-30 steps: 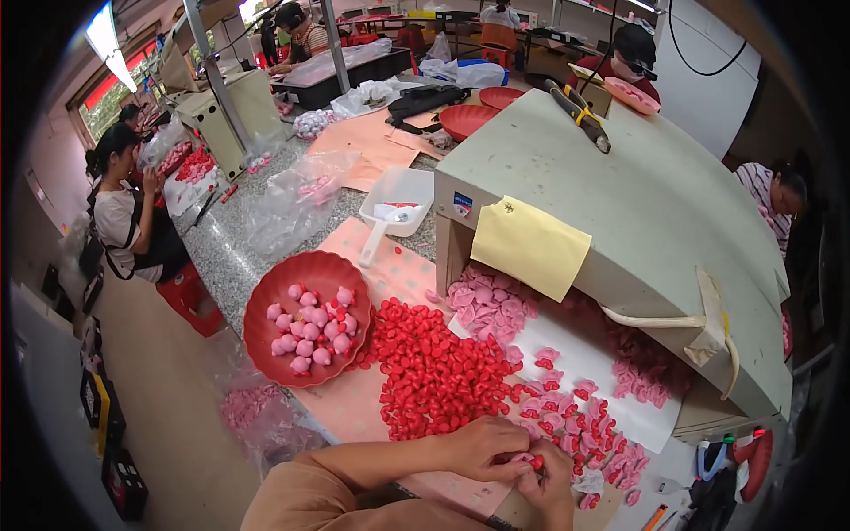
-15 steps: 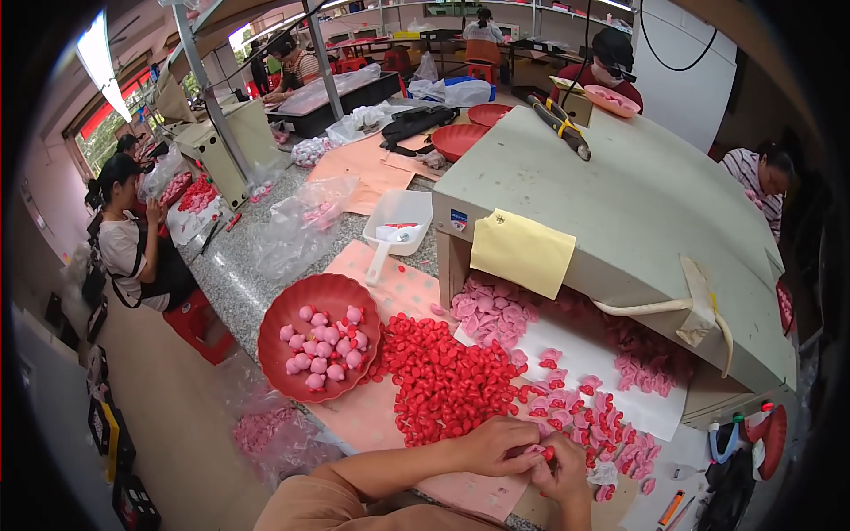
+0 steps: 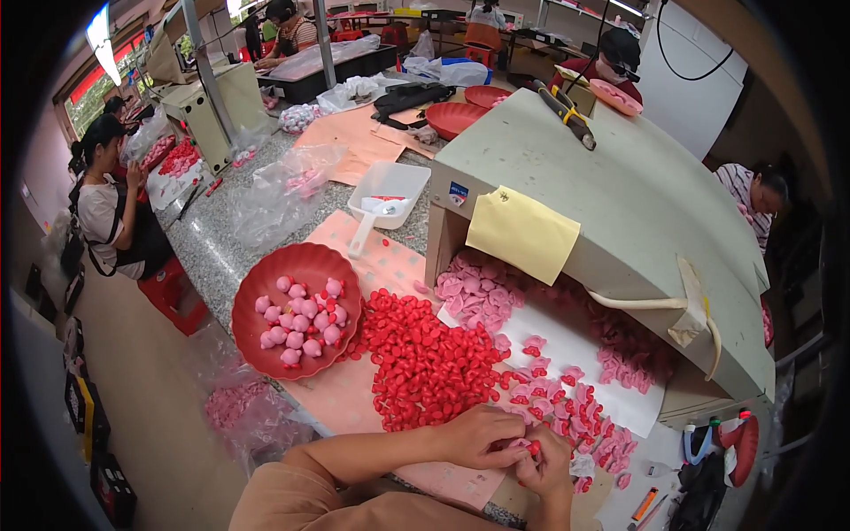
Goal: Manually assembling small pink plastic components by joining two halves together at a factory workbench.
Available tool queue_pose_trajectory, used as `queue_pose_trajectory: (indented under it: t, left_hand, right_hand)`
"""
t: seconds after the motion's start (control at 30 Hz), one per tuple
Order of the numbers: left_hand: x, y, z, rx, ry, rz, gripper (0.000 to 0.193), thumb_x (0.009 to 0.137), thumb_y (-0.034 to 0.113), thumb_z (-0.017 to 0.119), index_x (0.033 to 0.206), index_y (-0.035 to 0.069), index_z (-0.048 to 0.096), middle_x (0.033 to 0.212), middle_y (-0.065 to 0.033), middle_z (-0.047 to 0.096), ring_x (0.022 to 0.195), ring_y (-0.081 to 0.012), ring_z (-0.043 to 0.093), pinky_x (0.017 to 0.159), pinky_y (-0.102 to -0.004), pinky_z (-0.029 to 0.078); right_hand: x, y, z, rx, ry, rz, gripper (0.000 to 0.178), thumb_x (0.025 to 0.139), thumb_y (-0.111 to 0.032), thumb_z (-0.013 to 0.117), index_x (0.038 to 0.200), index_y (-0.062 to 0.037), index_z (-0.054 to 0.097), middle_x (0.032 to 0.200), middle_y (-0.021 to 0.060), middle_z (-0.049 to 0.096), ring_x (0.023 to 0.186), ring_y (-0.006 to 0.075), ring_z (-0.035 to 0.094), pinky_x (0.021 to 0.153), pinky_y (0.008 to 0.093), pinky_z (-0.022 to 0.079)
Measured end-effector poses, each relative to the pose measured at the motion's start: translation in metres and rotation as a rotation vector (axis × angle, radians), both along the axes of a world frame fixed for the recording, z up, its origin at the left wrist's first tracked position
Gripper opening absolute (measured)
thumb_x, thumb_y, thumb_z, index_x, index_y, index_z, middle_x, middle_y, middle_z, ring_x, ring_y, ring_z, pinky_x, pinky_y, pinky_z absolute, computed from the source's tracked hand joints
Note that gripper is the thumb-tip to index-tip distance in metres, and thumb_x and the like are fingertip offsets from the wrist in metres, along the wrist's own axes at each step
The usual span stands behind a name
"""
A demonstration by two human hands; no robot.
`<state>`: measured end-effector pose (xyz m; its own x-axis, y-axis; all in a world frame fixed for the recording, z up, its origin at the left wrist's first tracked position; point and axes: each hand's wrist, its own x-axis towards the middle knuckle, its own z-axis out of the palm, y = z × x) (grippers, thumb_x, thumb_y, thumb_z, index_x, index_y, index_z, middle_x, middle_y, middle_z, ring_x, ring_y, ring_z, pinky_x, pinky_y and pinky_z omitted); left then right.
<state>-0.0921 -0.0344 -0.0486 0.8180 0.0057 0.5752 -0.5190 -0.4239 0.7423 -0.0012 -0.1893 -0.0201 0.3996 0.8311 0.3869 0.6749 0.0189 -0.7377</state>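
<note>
My left hand and my right hand meet at the near edge of the table, fingers closed together. Between their fingertips is a small pink and red plastic piece; its red end shows, while the fingers cover most of the rest. Just beyond my left hand lies a big heap of red plastic pieces. Several pink pieces with red parts on them are scattered past my right hand. Plain pink pieces pile up under the front of a grey metal housing.
A red scalloped plate holds several round pink pieces. Behind it stand a white scoop and a clear plastic bag. Pliers rest on the housing. An orange lighter or cutter lies at right. Co-workers sit around.
The whole view has shifted, so the scene sits further left in the picture. Both hands stay together on the small piece, with only slight finger movement.
</note>
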Motion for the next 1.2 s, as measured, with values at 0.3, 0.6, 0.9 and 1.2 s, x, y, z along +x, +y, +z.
queue_pose_trajectory:
  t: [0.3,0.6,0.9,1.2]
  left_hand:
    - [0.001,-0.001,0.002,-0.023,0.039,0.011,0.026,0.079,0.023,0.064,0.072,0.005,0.047,0.063,-0.0090,0.043,0.056,-0.0283,0.048,0.051,-0.0374,0.037]
    - [0.003,0.002,0.003,0.026,0.038,0.034,0.027,0.082,0.025,0.061,0.074,0.005,0.045,0.066,-0.0101,0.044,0.059,-0.0297,0.049,0.054,-0.0389,0.039]
    - [0.002,-0.005,-0.002,0.054,0.213,0.155,0.024,0.092,0.025,0.046,0.094,0.002,0.051,0.085,-0.0139,0.053,0.075,-0.0323,0.055,0.063,-0.0414,0.045]
    - [0.023,-0.020,0.010,0.031,0.169,0.176,0.027,0.093,0.027,0.043,0.087,0.002,0.049,0.075,-0.0139,0.050,0.072,-0.0335,0.054,0.062,-0.0427,0.044]
  right_hand:
    - [0.003,0.001,-0.003,0.005,0.032,0.015,0.024,0.075,-0.024,0.064,0.071,-0.0033,0.052,0.060,0.0092,0.048,0.050,0.0255,0.050,0.046,0.0328,0.040]
    - [0.002,0.002,-0.003,-0.036,0.042,-0.047,0.029,0.079,-0.028,0.059,0.079,-0.0002,0.052,0.065,0.0106,0.049,0.053,0.0215,0.050,0.050,0.0305,0.039]
    - [-0.003,-0.002,-0.011,-0.086,0.122,-0.177,0.018,0.080,-0.016,0.059,0.082,-0.0001,0.052,0.065,0.0130,0.050,0.053,0.0240,0.050,0.049,0.0321,0.040]
    - [0.012,-0.024,-0.031,0.009,0.549,-0.313,0.011,0.092,-0.014,0.047,0.093,-0.0038,0.050,0.063,-0.0017,0.048,0.049,0.0055,0.042,0.043,0.0192,0.032]
